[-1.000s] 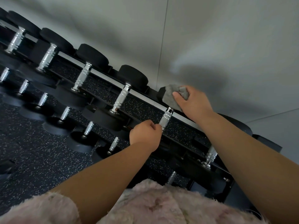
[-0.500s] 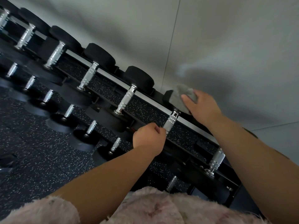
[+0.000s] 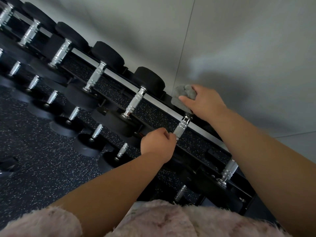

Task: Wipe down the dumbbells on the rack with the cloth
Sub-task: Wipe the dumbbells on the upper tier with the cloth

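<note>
Right hand clutches bunched grey cloth against far head of top-rack dumbbell. Left hand fists around that dumbbell's chrome handle, near end.

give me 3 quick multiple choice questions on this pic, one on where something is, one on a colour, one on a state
1. Where is the cloth?
A) on the floor
B) on the far end of a top-row dumbbell, by the wall
C) draped over the left forearm

2. What colour is the cloth?
A) red
B) grey
C) yellow

3. What is the left hand doing?
A) lying flat on the floor
B) holding the cloth
C) gripping that dumbbell's handle

Answers:
1 B, the right hand holds it there beside the wall.
2 B, it is plainly grey.
3 C, its fingers curl round the handle's near end.
</note>
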`<state>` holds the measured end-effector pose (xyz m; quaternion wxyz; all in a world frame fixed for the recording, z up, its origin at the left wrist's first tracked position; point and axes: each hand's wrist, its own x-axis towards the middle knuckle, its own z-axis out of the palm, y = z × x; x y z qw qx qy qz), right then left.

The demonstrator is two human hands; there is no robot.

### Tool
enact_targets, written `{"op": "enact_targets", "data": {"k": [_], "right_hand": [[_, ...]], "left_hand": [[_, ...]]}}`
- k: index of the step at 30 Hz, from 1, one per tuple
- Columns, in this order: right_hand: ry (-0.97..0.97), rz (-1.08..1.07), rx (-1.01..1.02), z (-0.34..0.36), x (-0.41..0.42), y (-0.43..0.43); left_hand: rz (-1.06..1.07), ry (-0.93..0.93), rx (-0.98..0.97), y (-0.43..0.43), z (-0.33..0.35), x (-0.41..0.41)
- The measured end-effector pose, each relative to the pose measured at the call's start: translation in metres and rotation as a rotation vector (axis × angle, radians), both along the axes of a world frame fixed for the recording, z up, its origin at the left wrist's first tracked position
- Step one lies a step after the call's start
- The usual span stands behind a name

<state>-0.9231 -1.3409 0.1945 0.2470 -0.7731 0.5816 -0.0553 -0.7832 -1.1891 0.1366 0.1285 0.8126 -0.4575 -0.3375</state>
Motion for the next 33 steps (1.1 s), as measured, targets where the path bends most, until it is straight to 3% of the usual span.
{"op": "enact_targets", "data": {"k": [6, 8, 13, 16, 19, 25, 33], "right_hand": [[-0.239, -0.267, 0.009, -0.022, -0.054, 0.052], [-0.227, -0.312, 0.027, -0.025, -0.050, 0.046], [-0.048, -0.263, -0.002, -0.007, -0.013, 0.017], [-0.139, -0.243, -0.089, -0.011, -0.017, 0.030], [-0.270, -0.327, -0.050, -0.030, -0.043, 0.053], [-0.282, -0.500, 0.002, -0.036, -0.042, 0.059], [-0.398, -0.482, -0.006, -0.030, -0.027, 0.064]], "left_hand": [[-0.004, 0.004, -0.006, 0.000, 0.000, 0.000], [-0.007, 0.002, -0.007, 0.000, 0.000, 0.000], [-0.003, 0.003, 0.015, 0.000, 0.004, -0.001], [-0.004, -0.001, 0.017, 0.000, 0.006, -0.003], [-0.007, -0.008, 0.023, 0.000, 0.007, -0.003], [-0.029, -0.013, 0.030, 0.000, 0.006, -0.003], [-0.042, -0.011, 0.039, 0.000, 0.007, -0.002]]}}
